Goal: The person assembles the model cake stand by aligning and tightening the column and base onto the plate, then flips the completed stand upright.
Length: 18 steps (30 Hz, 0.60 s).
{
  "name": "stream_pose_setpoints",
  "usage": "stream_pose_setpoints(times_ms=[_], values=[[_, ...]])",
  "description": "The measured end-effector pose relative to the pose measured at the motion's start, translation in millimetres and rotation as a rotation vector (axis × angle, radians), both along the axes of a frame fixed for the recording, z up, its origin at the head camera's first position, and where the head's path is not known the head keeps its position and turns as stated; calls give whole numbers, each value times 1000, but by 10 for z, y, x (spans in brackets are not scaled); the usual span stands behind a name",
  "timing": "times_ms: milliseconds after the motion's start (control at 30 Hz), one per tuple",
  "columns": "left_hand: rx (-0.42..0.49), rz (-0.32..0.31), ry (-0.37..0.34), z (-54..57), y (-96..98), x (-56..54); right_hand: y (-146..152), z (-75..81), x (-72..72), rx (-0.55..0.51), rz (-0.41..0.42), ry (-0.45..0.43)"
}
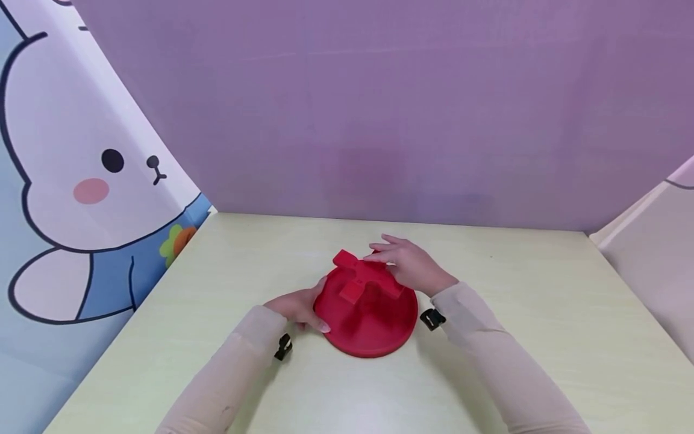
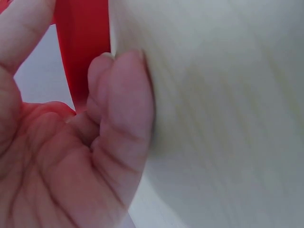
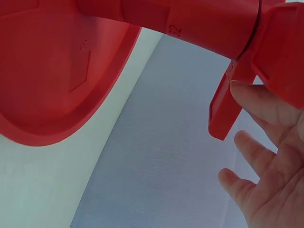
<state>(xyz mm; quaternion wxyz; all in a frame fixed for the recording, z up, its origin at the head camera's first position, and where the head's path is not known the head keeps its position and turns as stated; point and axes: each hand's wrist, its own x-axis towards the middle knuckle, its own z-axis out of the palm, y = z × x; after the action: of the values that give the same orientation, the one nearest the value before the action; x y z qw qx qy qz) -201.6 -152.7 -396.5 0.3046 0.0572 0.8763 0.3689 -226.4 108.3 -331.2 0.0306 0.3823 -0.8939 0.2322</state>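
A red round base (image 1: 374, 328) stands on the table, with a post (image 3: 194, 28) rising from it. On top of the post sits a red cross-shaped piece (image 1: 360, 272) with several flat arms. My left hand (image 1: 300, 304) grips the base by its left rim, thumb at the front and other fingertips at the edge near the tabletop. At the far right of the cross piece, my right hand (image 1: 409, 262) pinches one arm (image 3: 225, 107) between thumb and index finger. Its other fingers are spread away from the piece. The cross piece partly hides the post in the head view.
The pale wooden table (image 1: 542, 337) extends around the base. A purple wall panel (image 1: 401, 120) rises behind its back edge. On the left hangs a sheet with a cartoon rabbit (image 1: 92, 150). Each wrist wears a small black clip (image 1: 432, 318).
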Motion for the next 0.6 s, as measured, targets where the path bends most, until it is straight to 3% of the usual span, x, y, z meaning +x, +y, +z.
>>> stream_pose_setpoints(times_ms=[367, 600], values=[[-23, 9, -2, 6, 15, 0, 11, -24, 15, 28, 22, 46], [15, 13, -7, -20, 11, -19, 21, -27, 44, 53, 29, 53]])
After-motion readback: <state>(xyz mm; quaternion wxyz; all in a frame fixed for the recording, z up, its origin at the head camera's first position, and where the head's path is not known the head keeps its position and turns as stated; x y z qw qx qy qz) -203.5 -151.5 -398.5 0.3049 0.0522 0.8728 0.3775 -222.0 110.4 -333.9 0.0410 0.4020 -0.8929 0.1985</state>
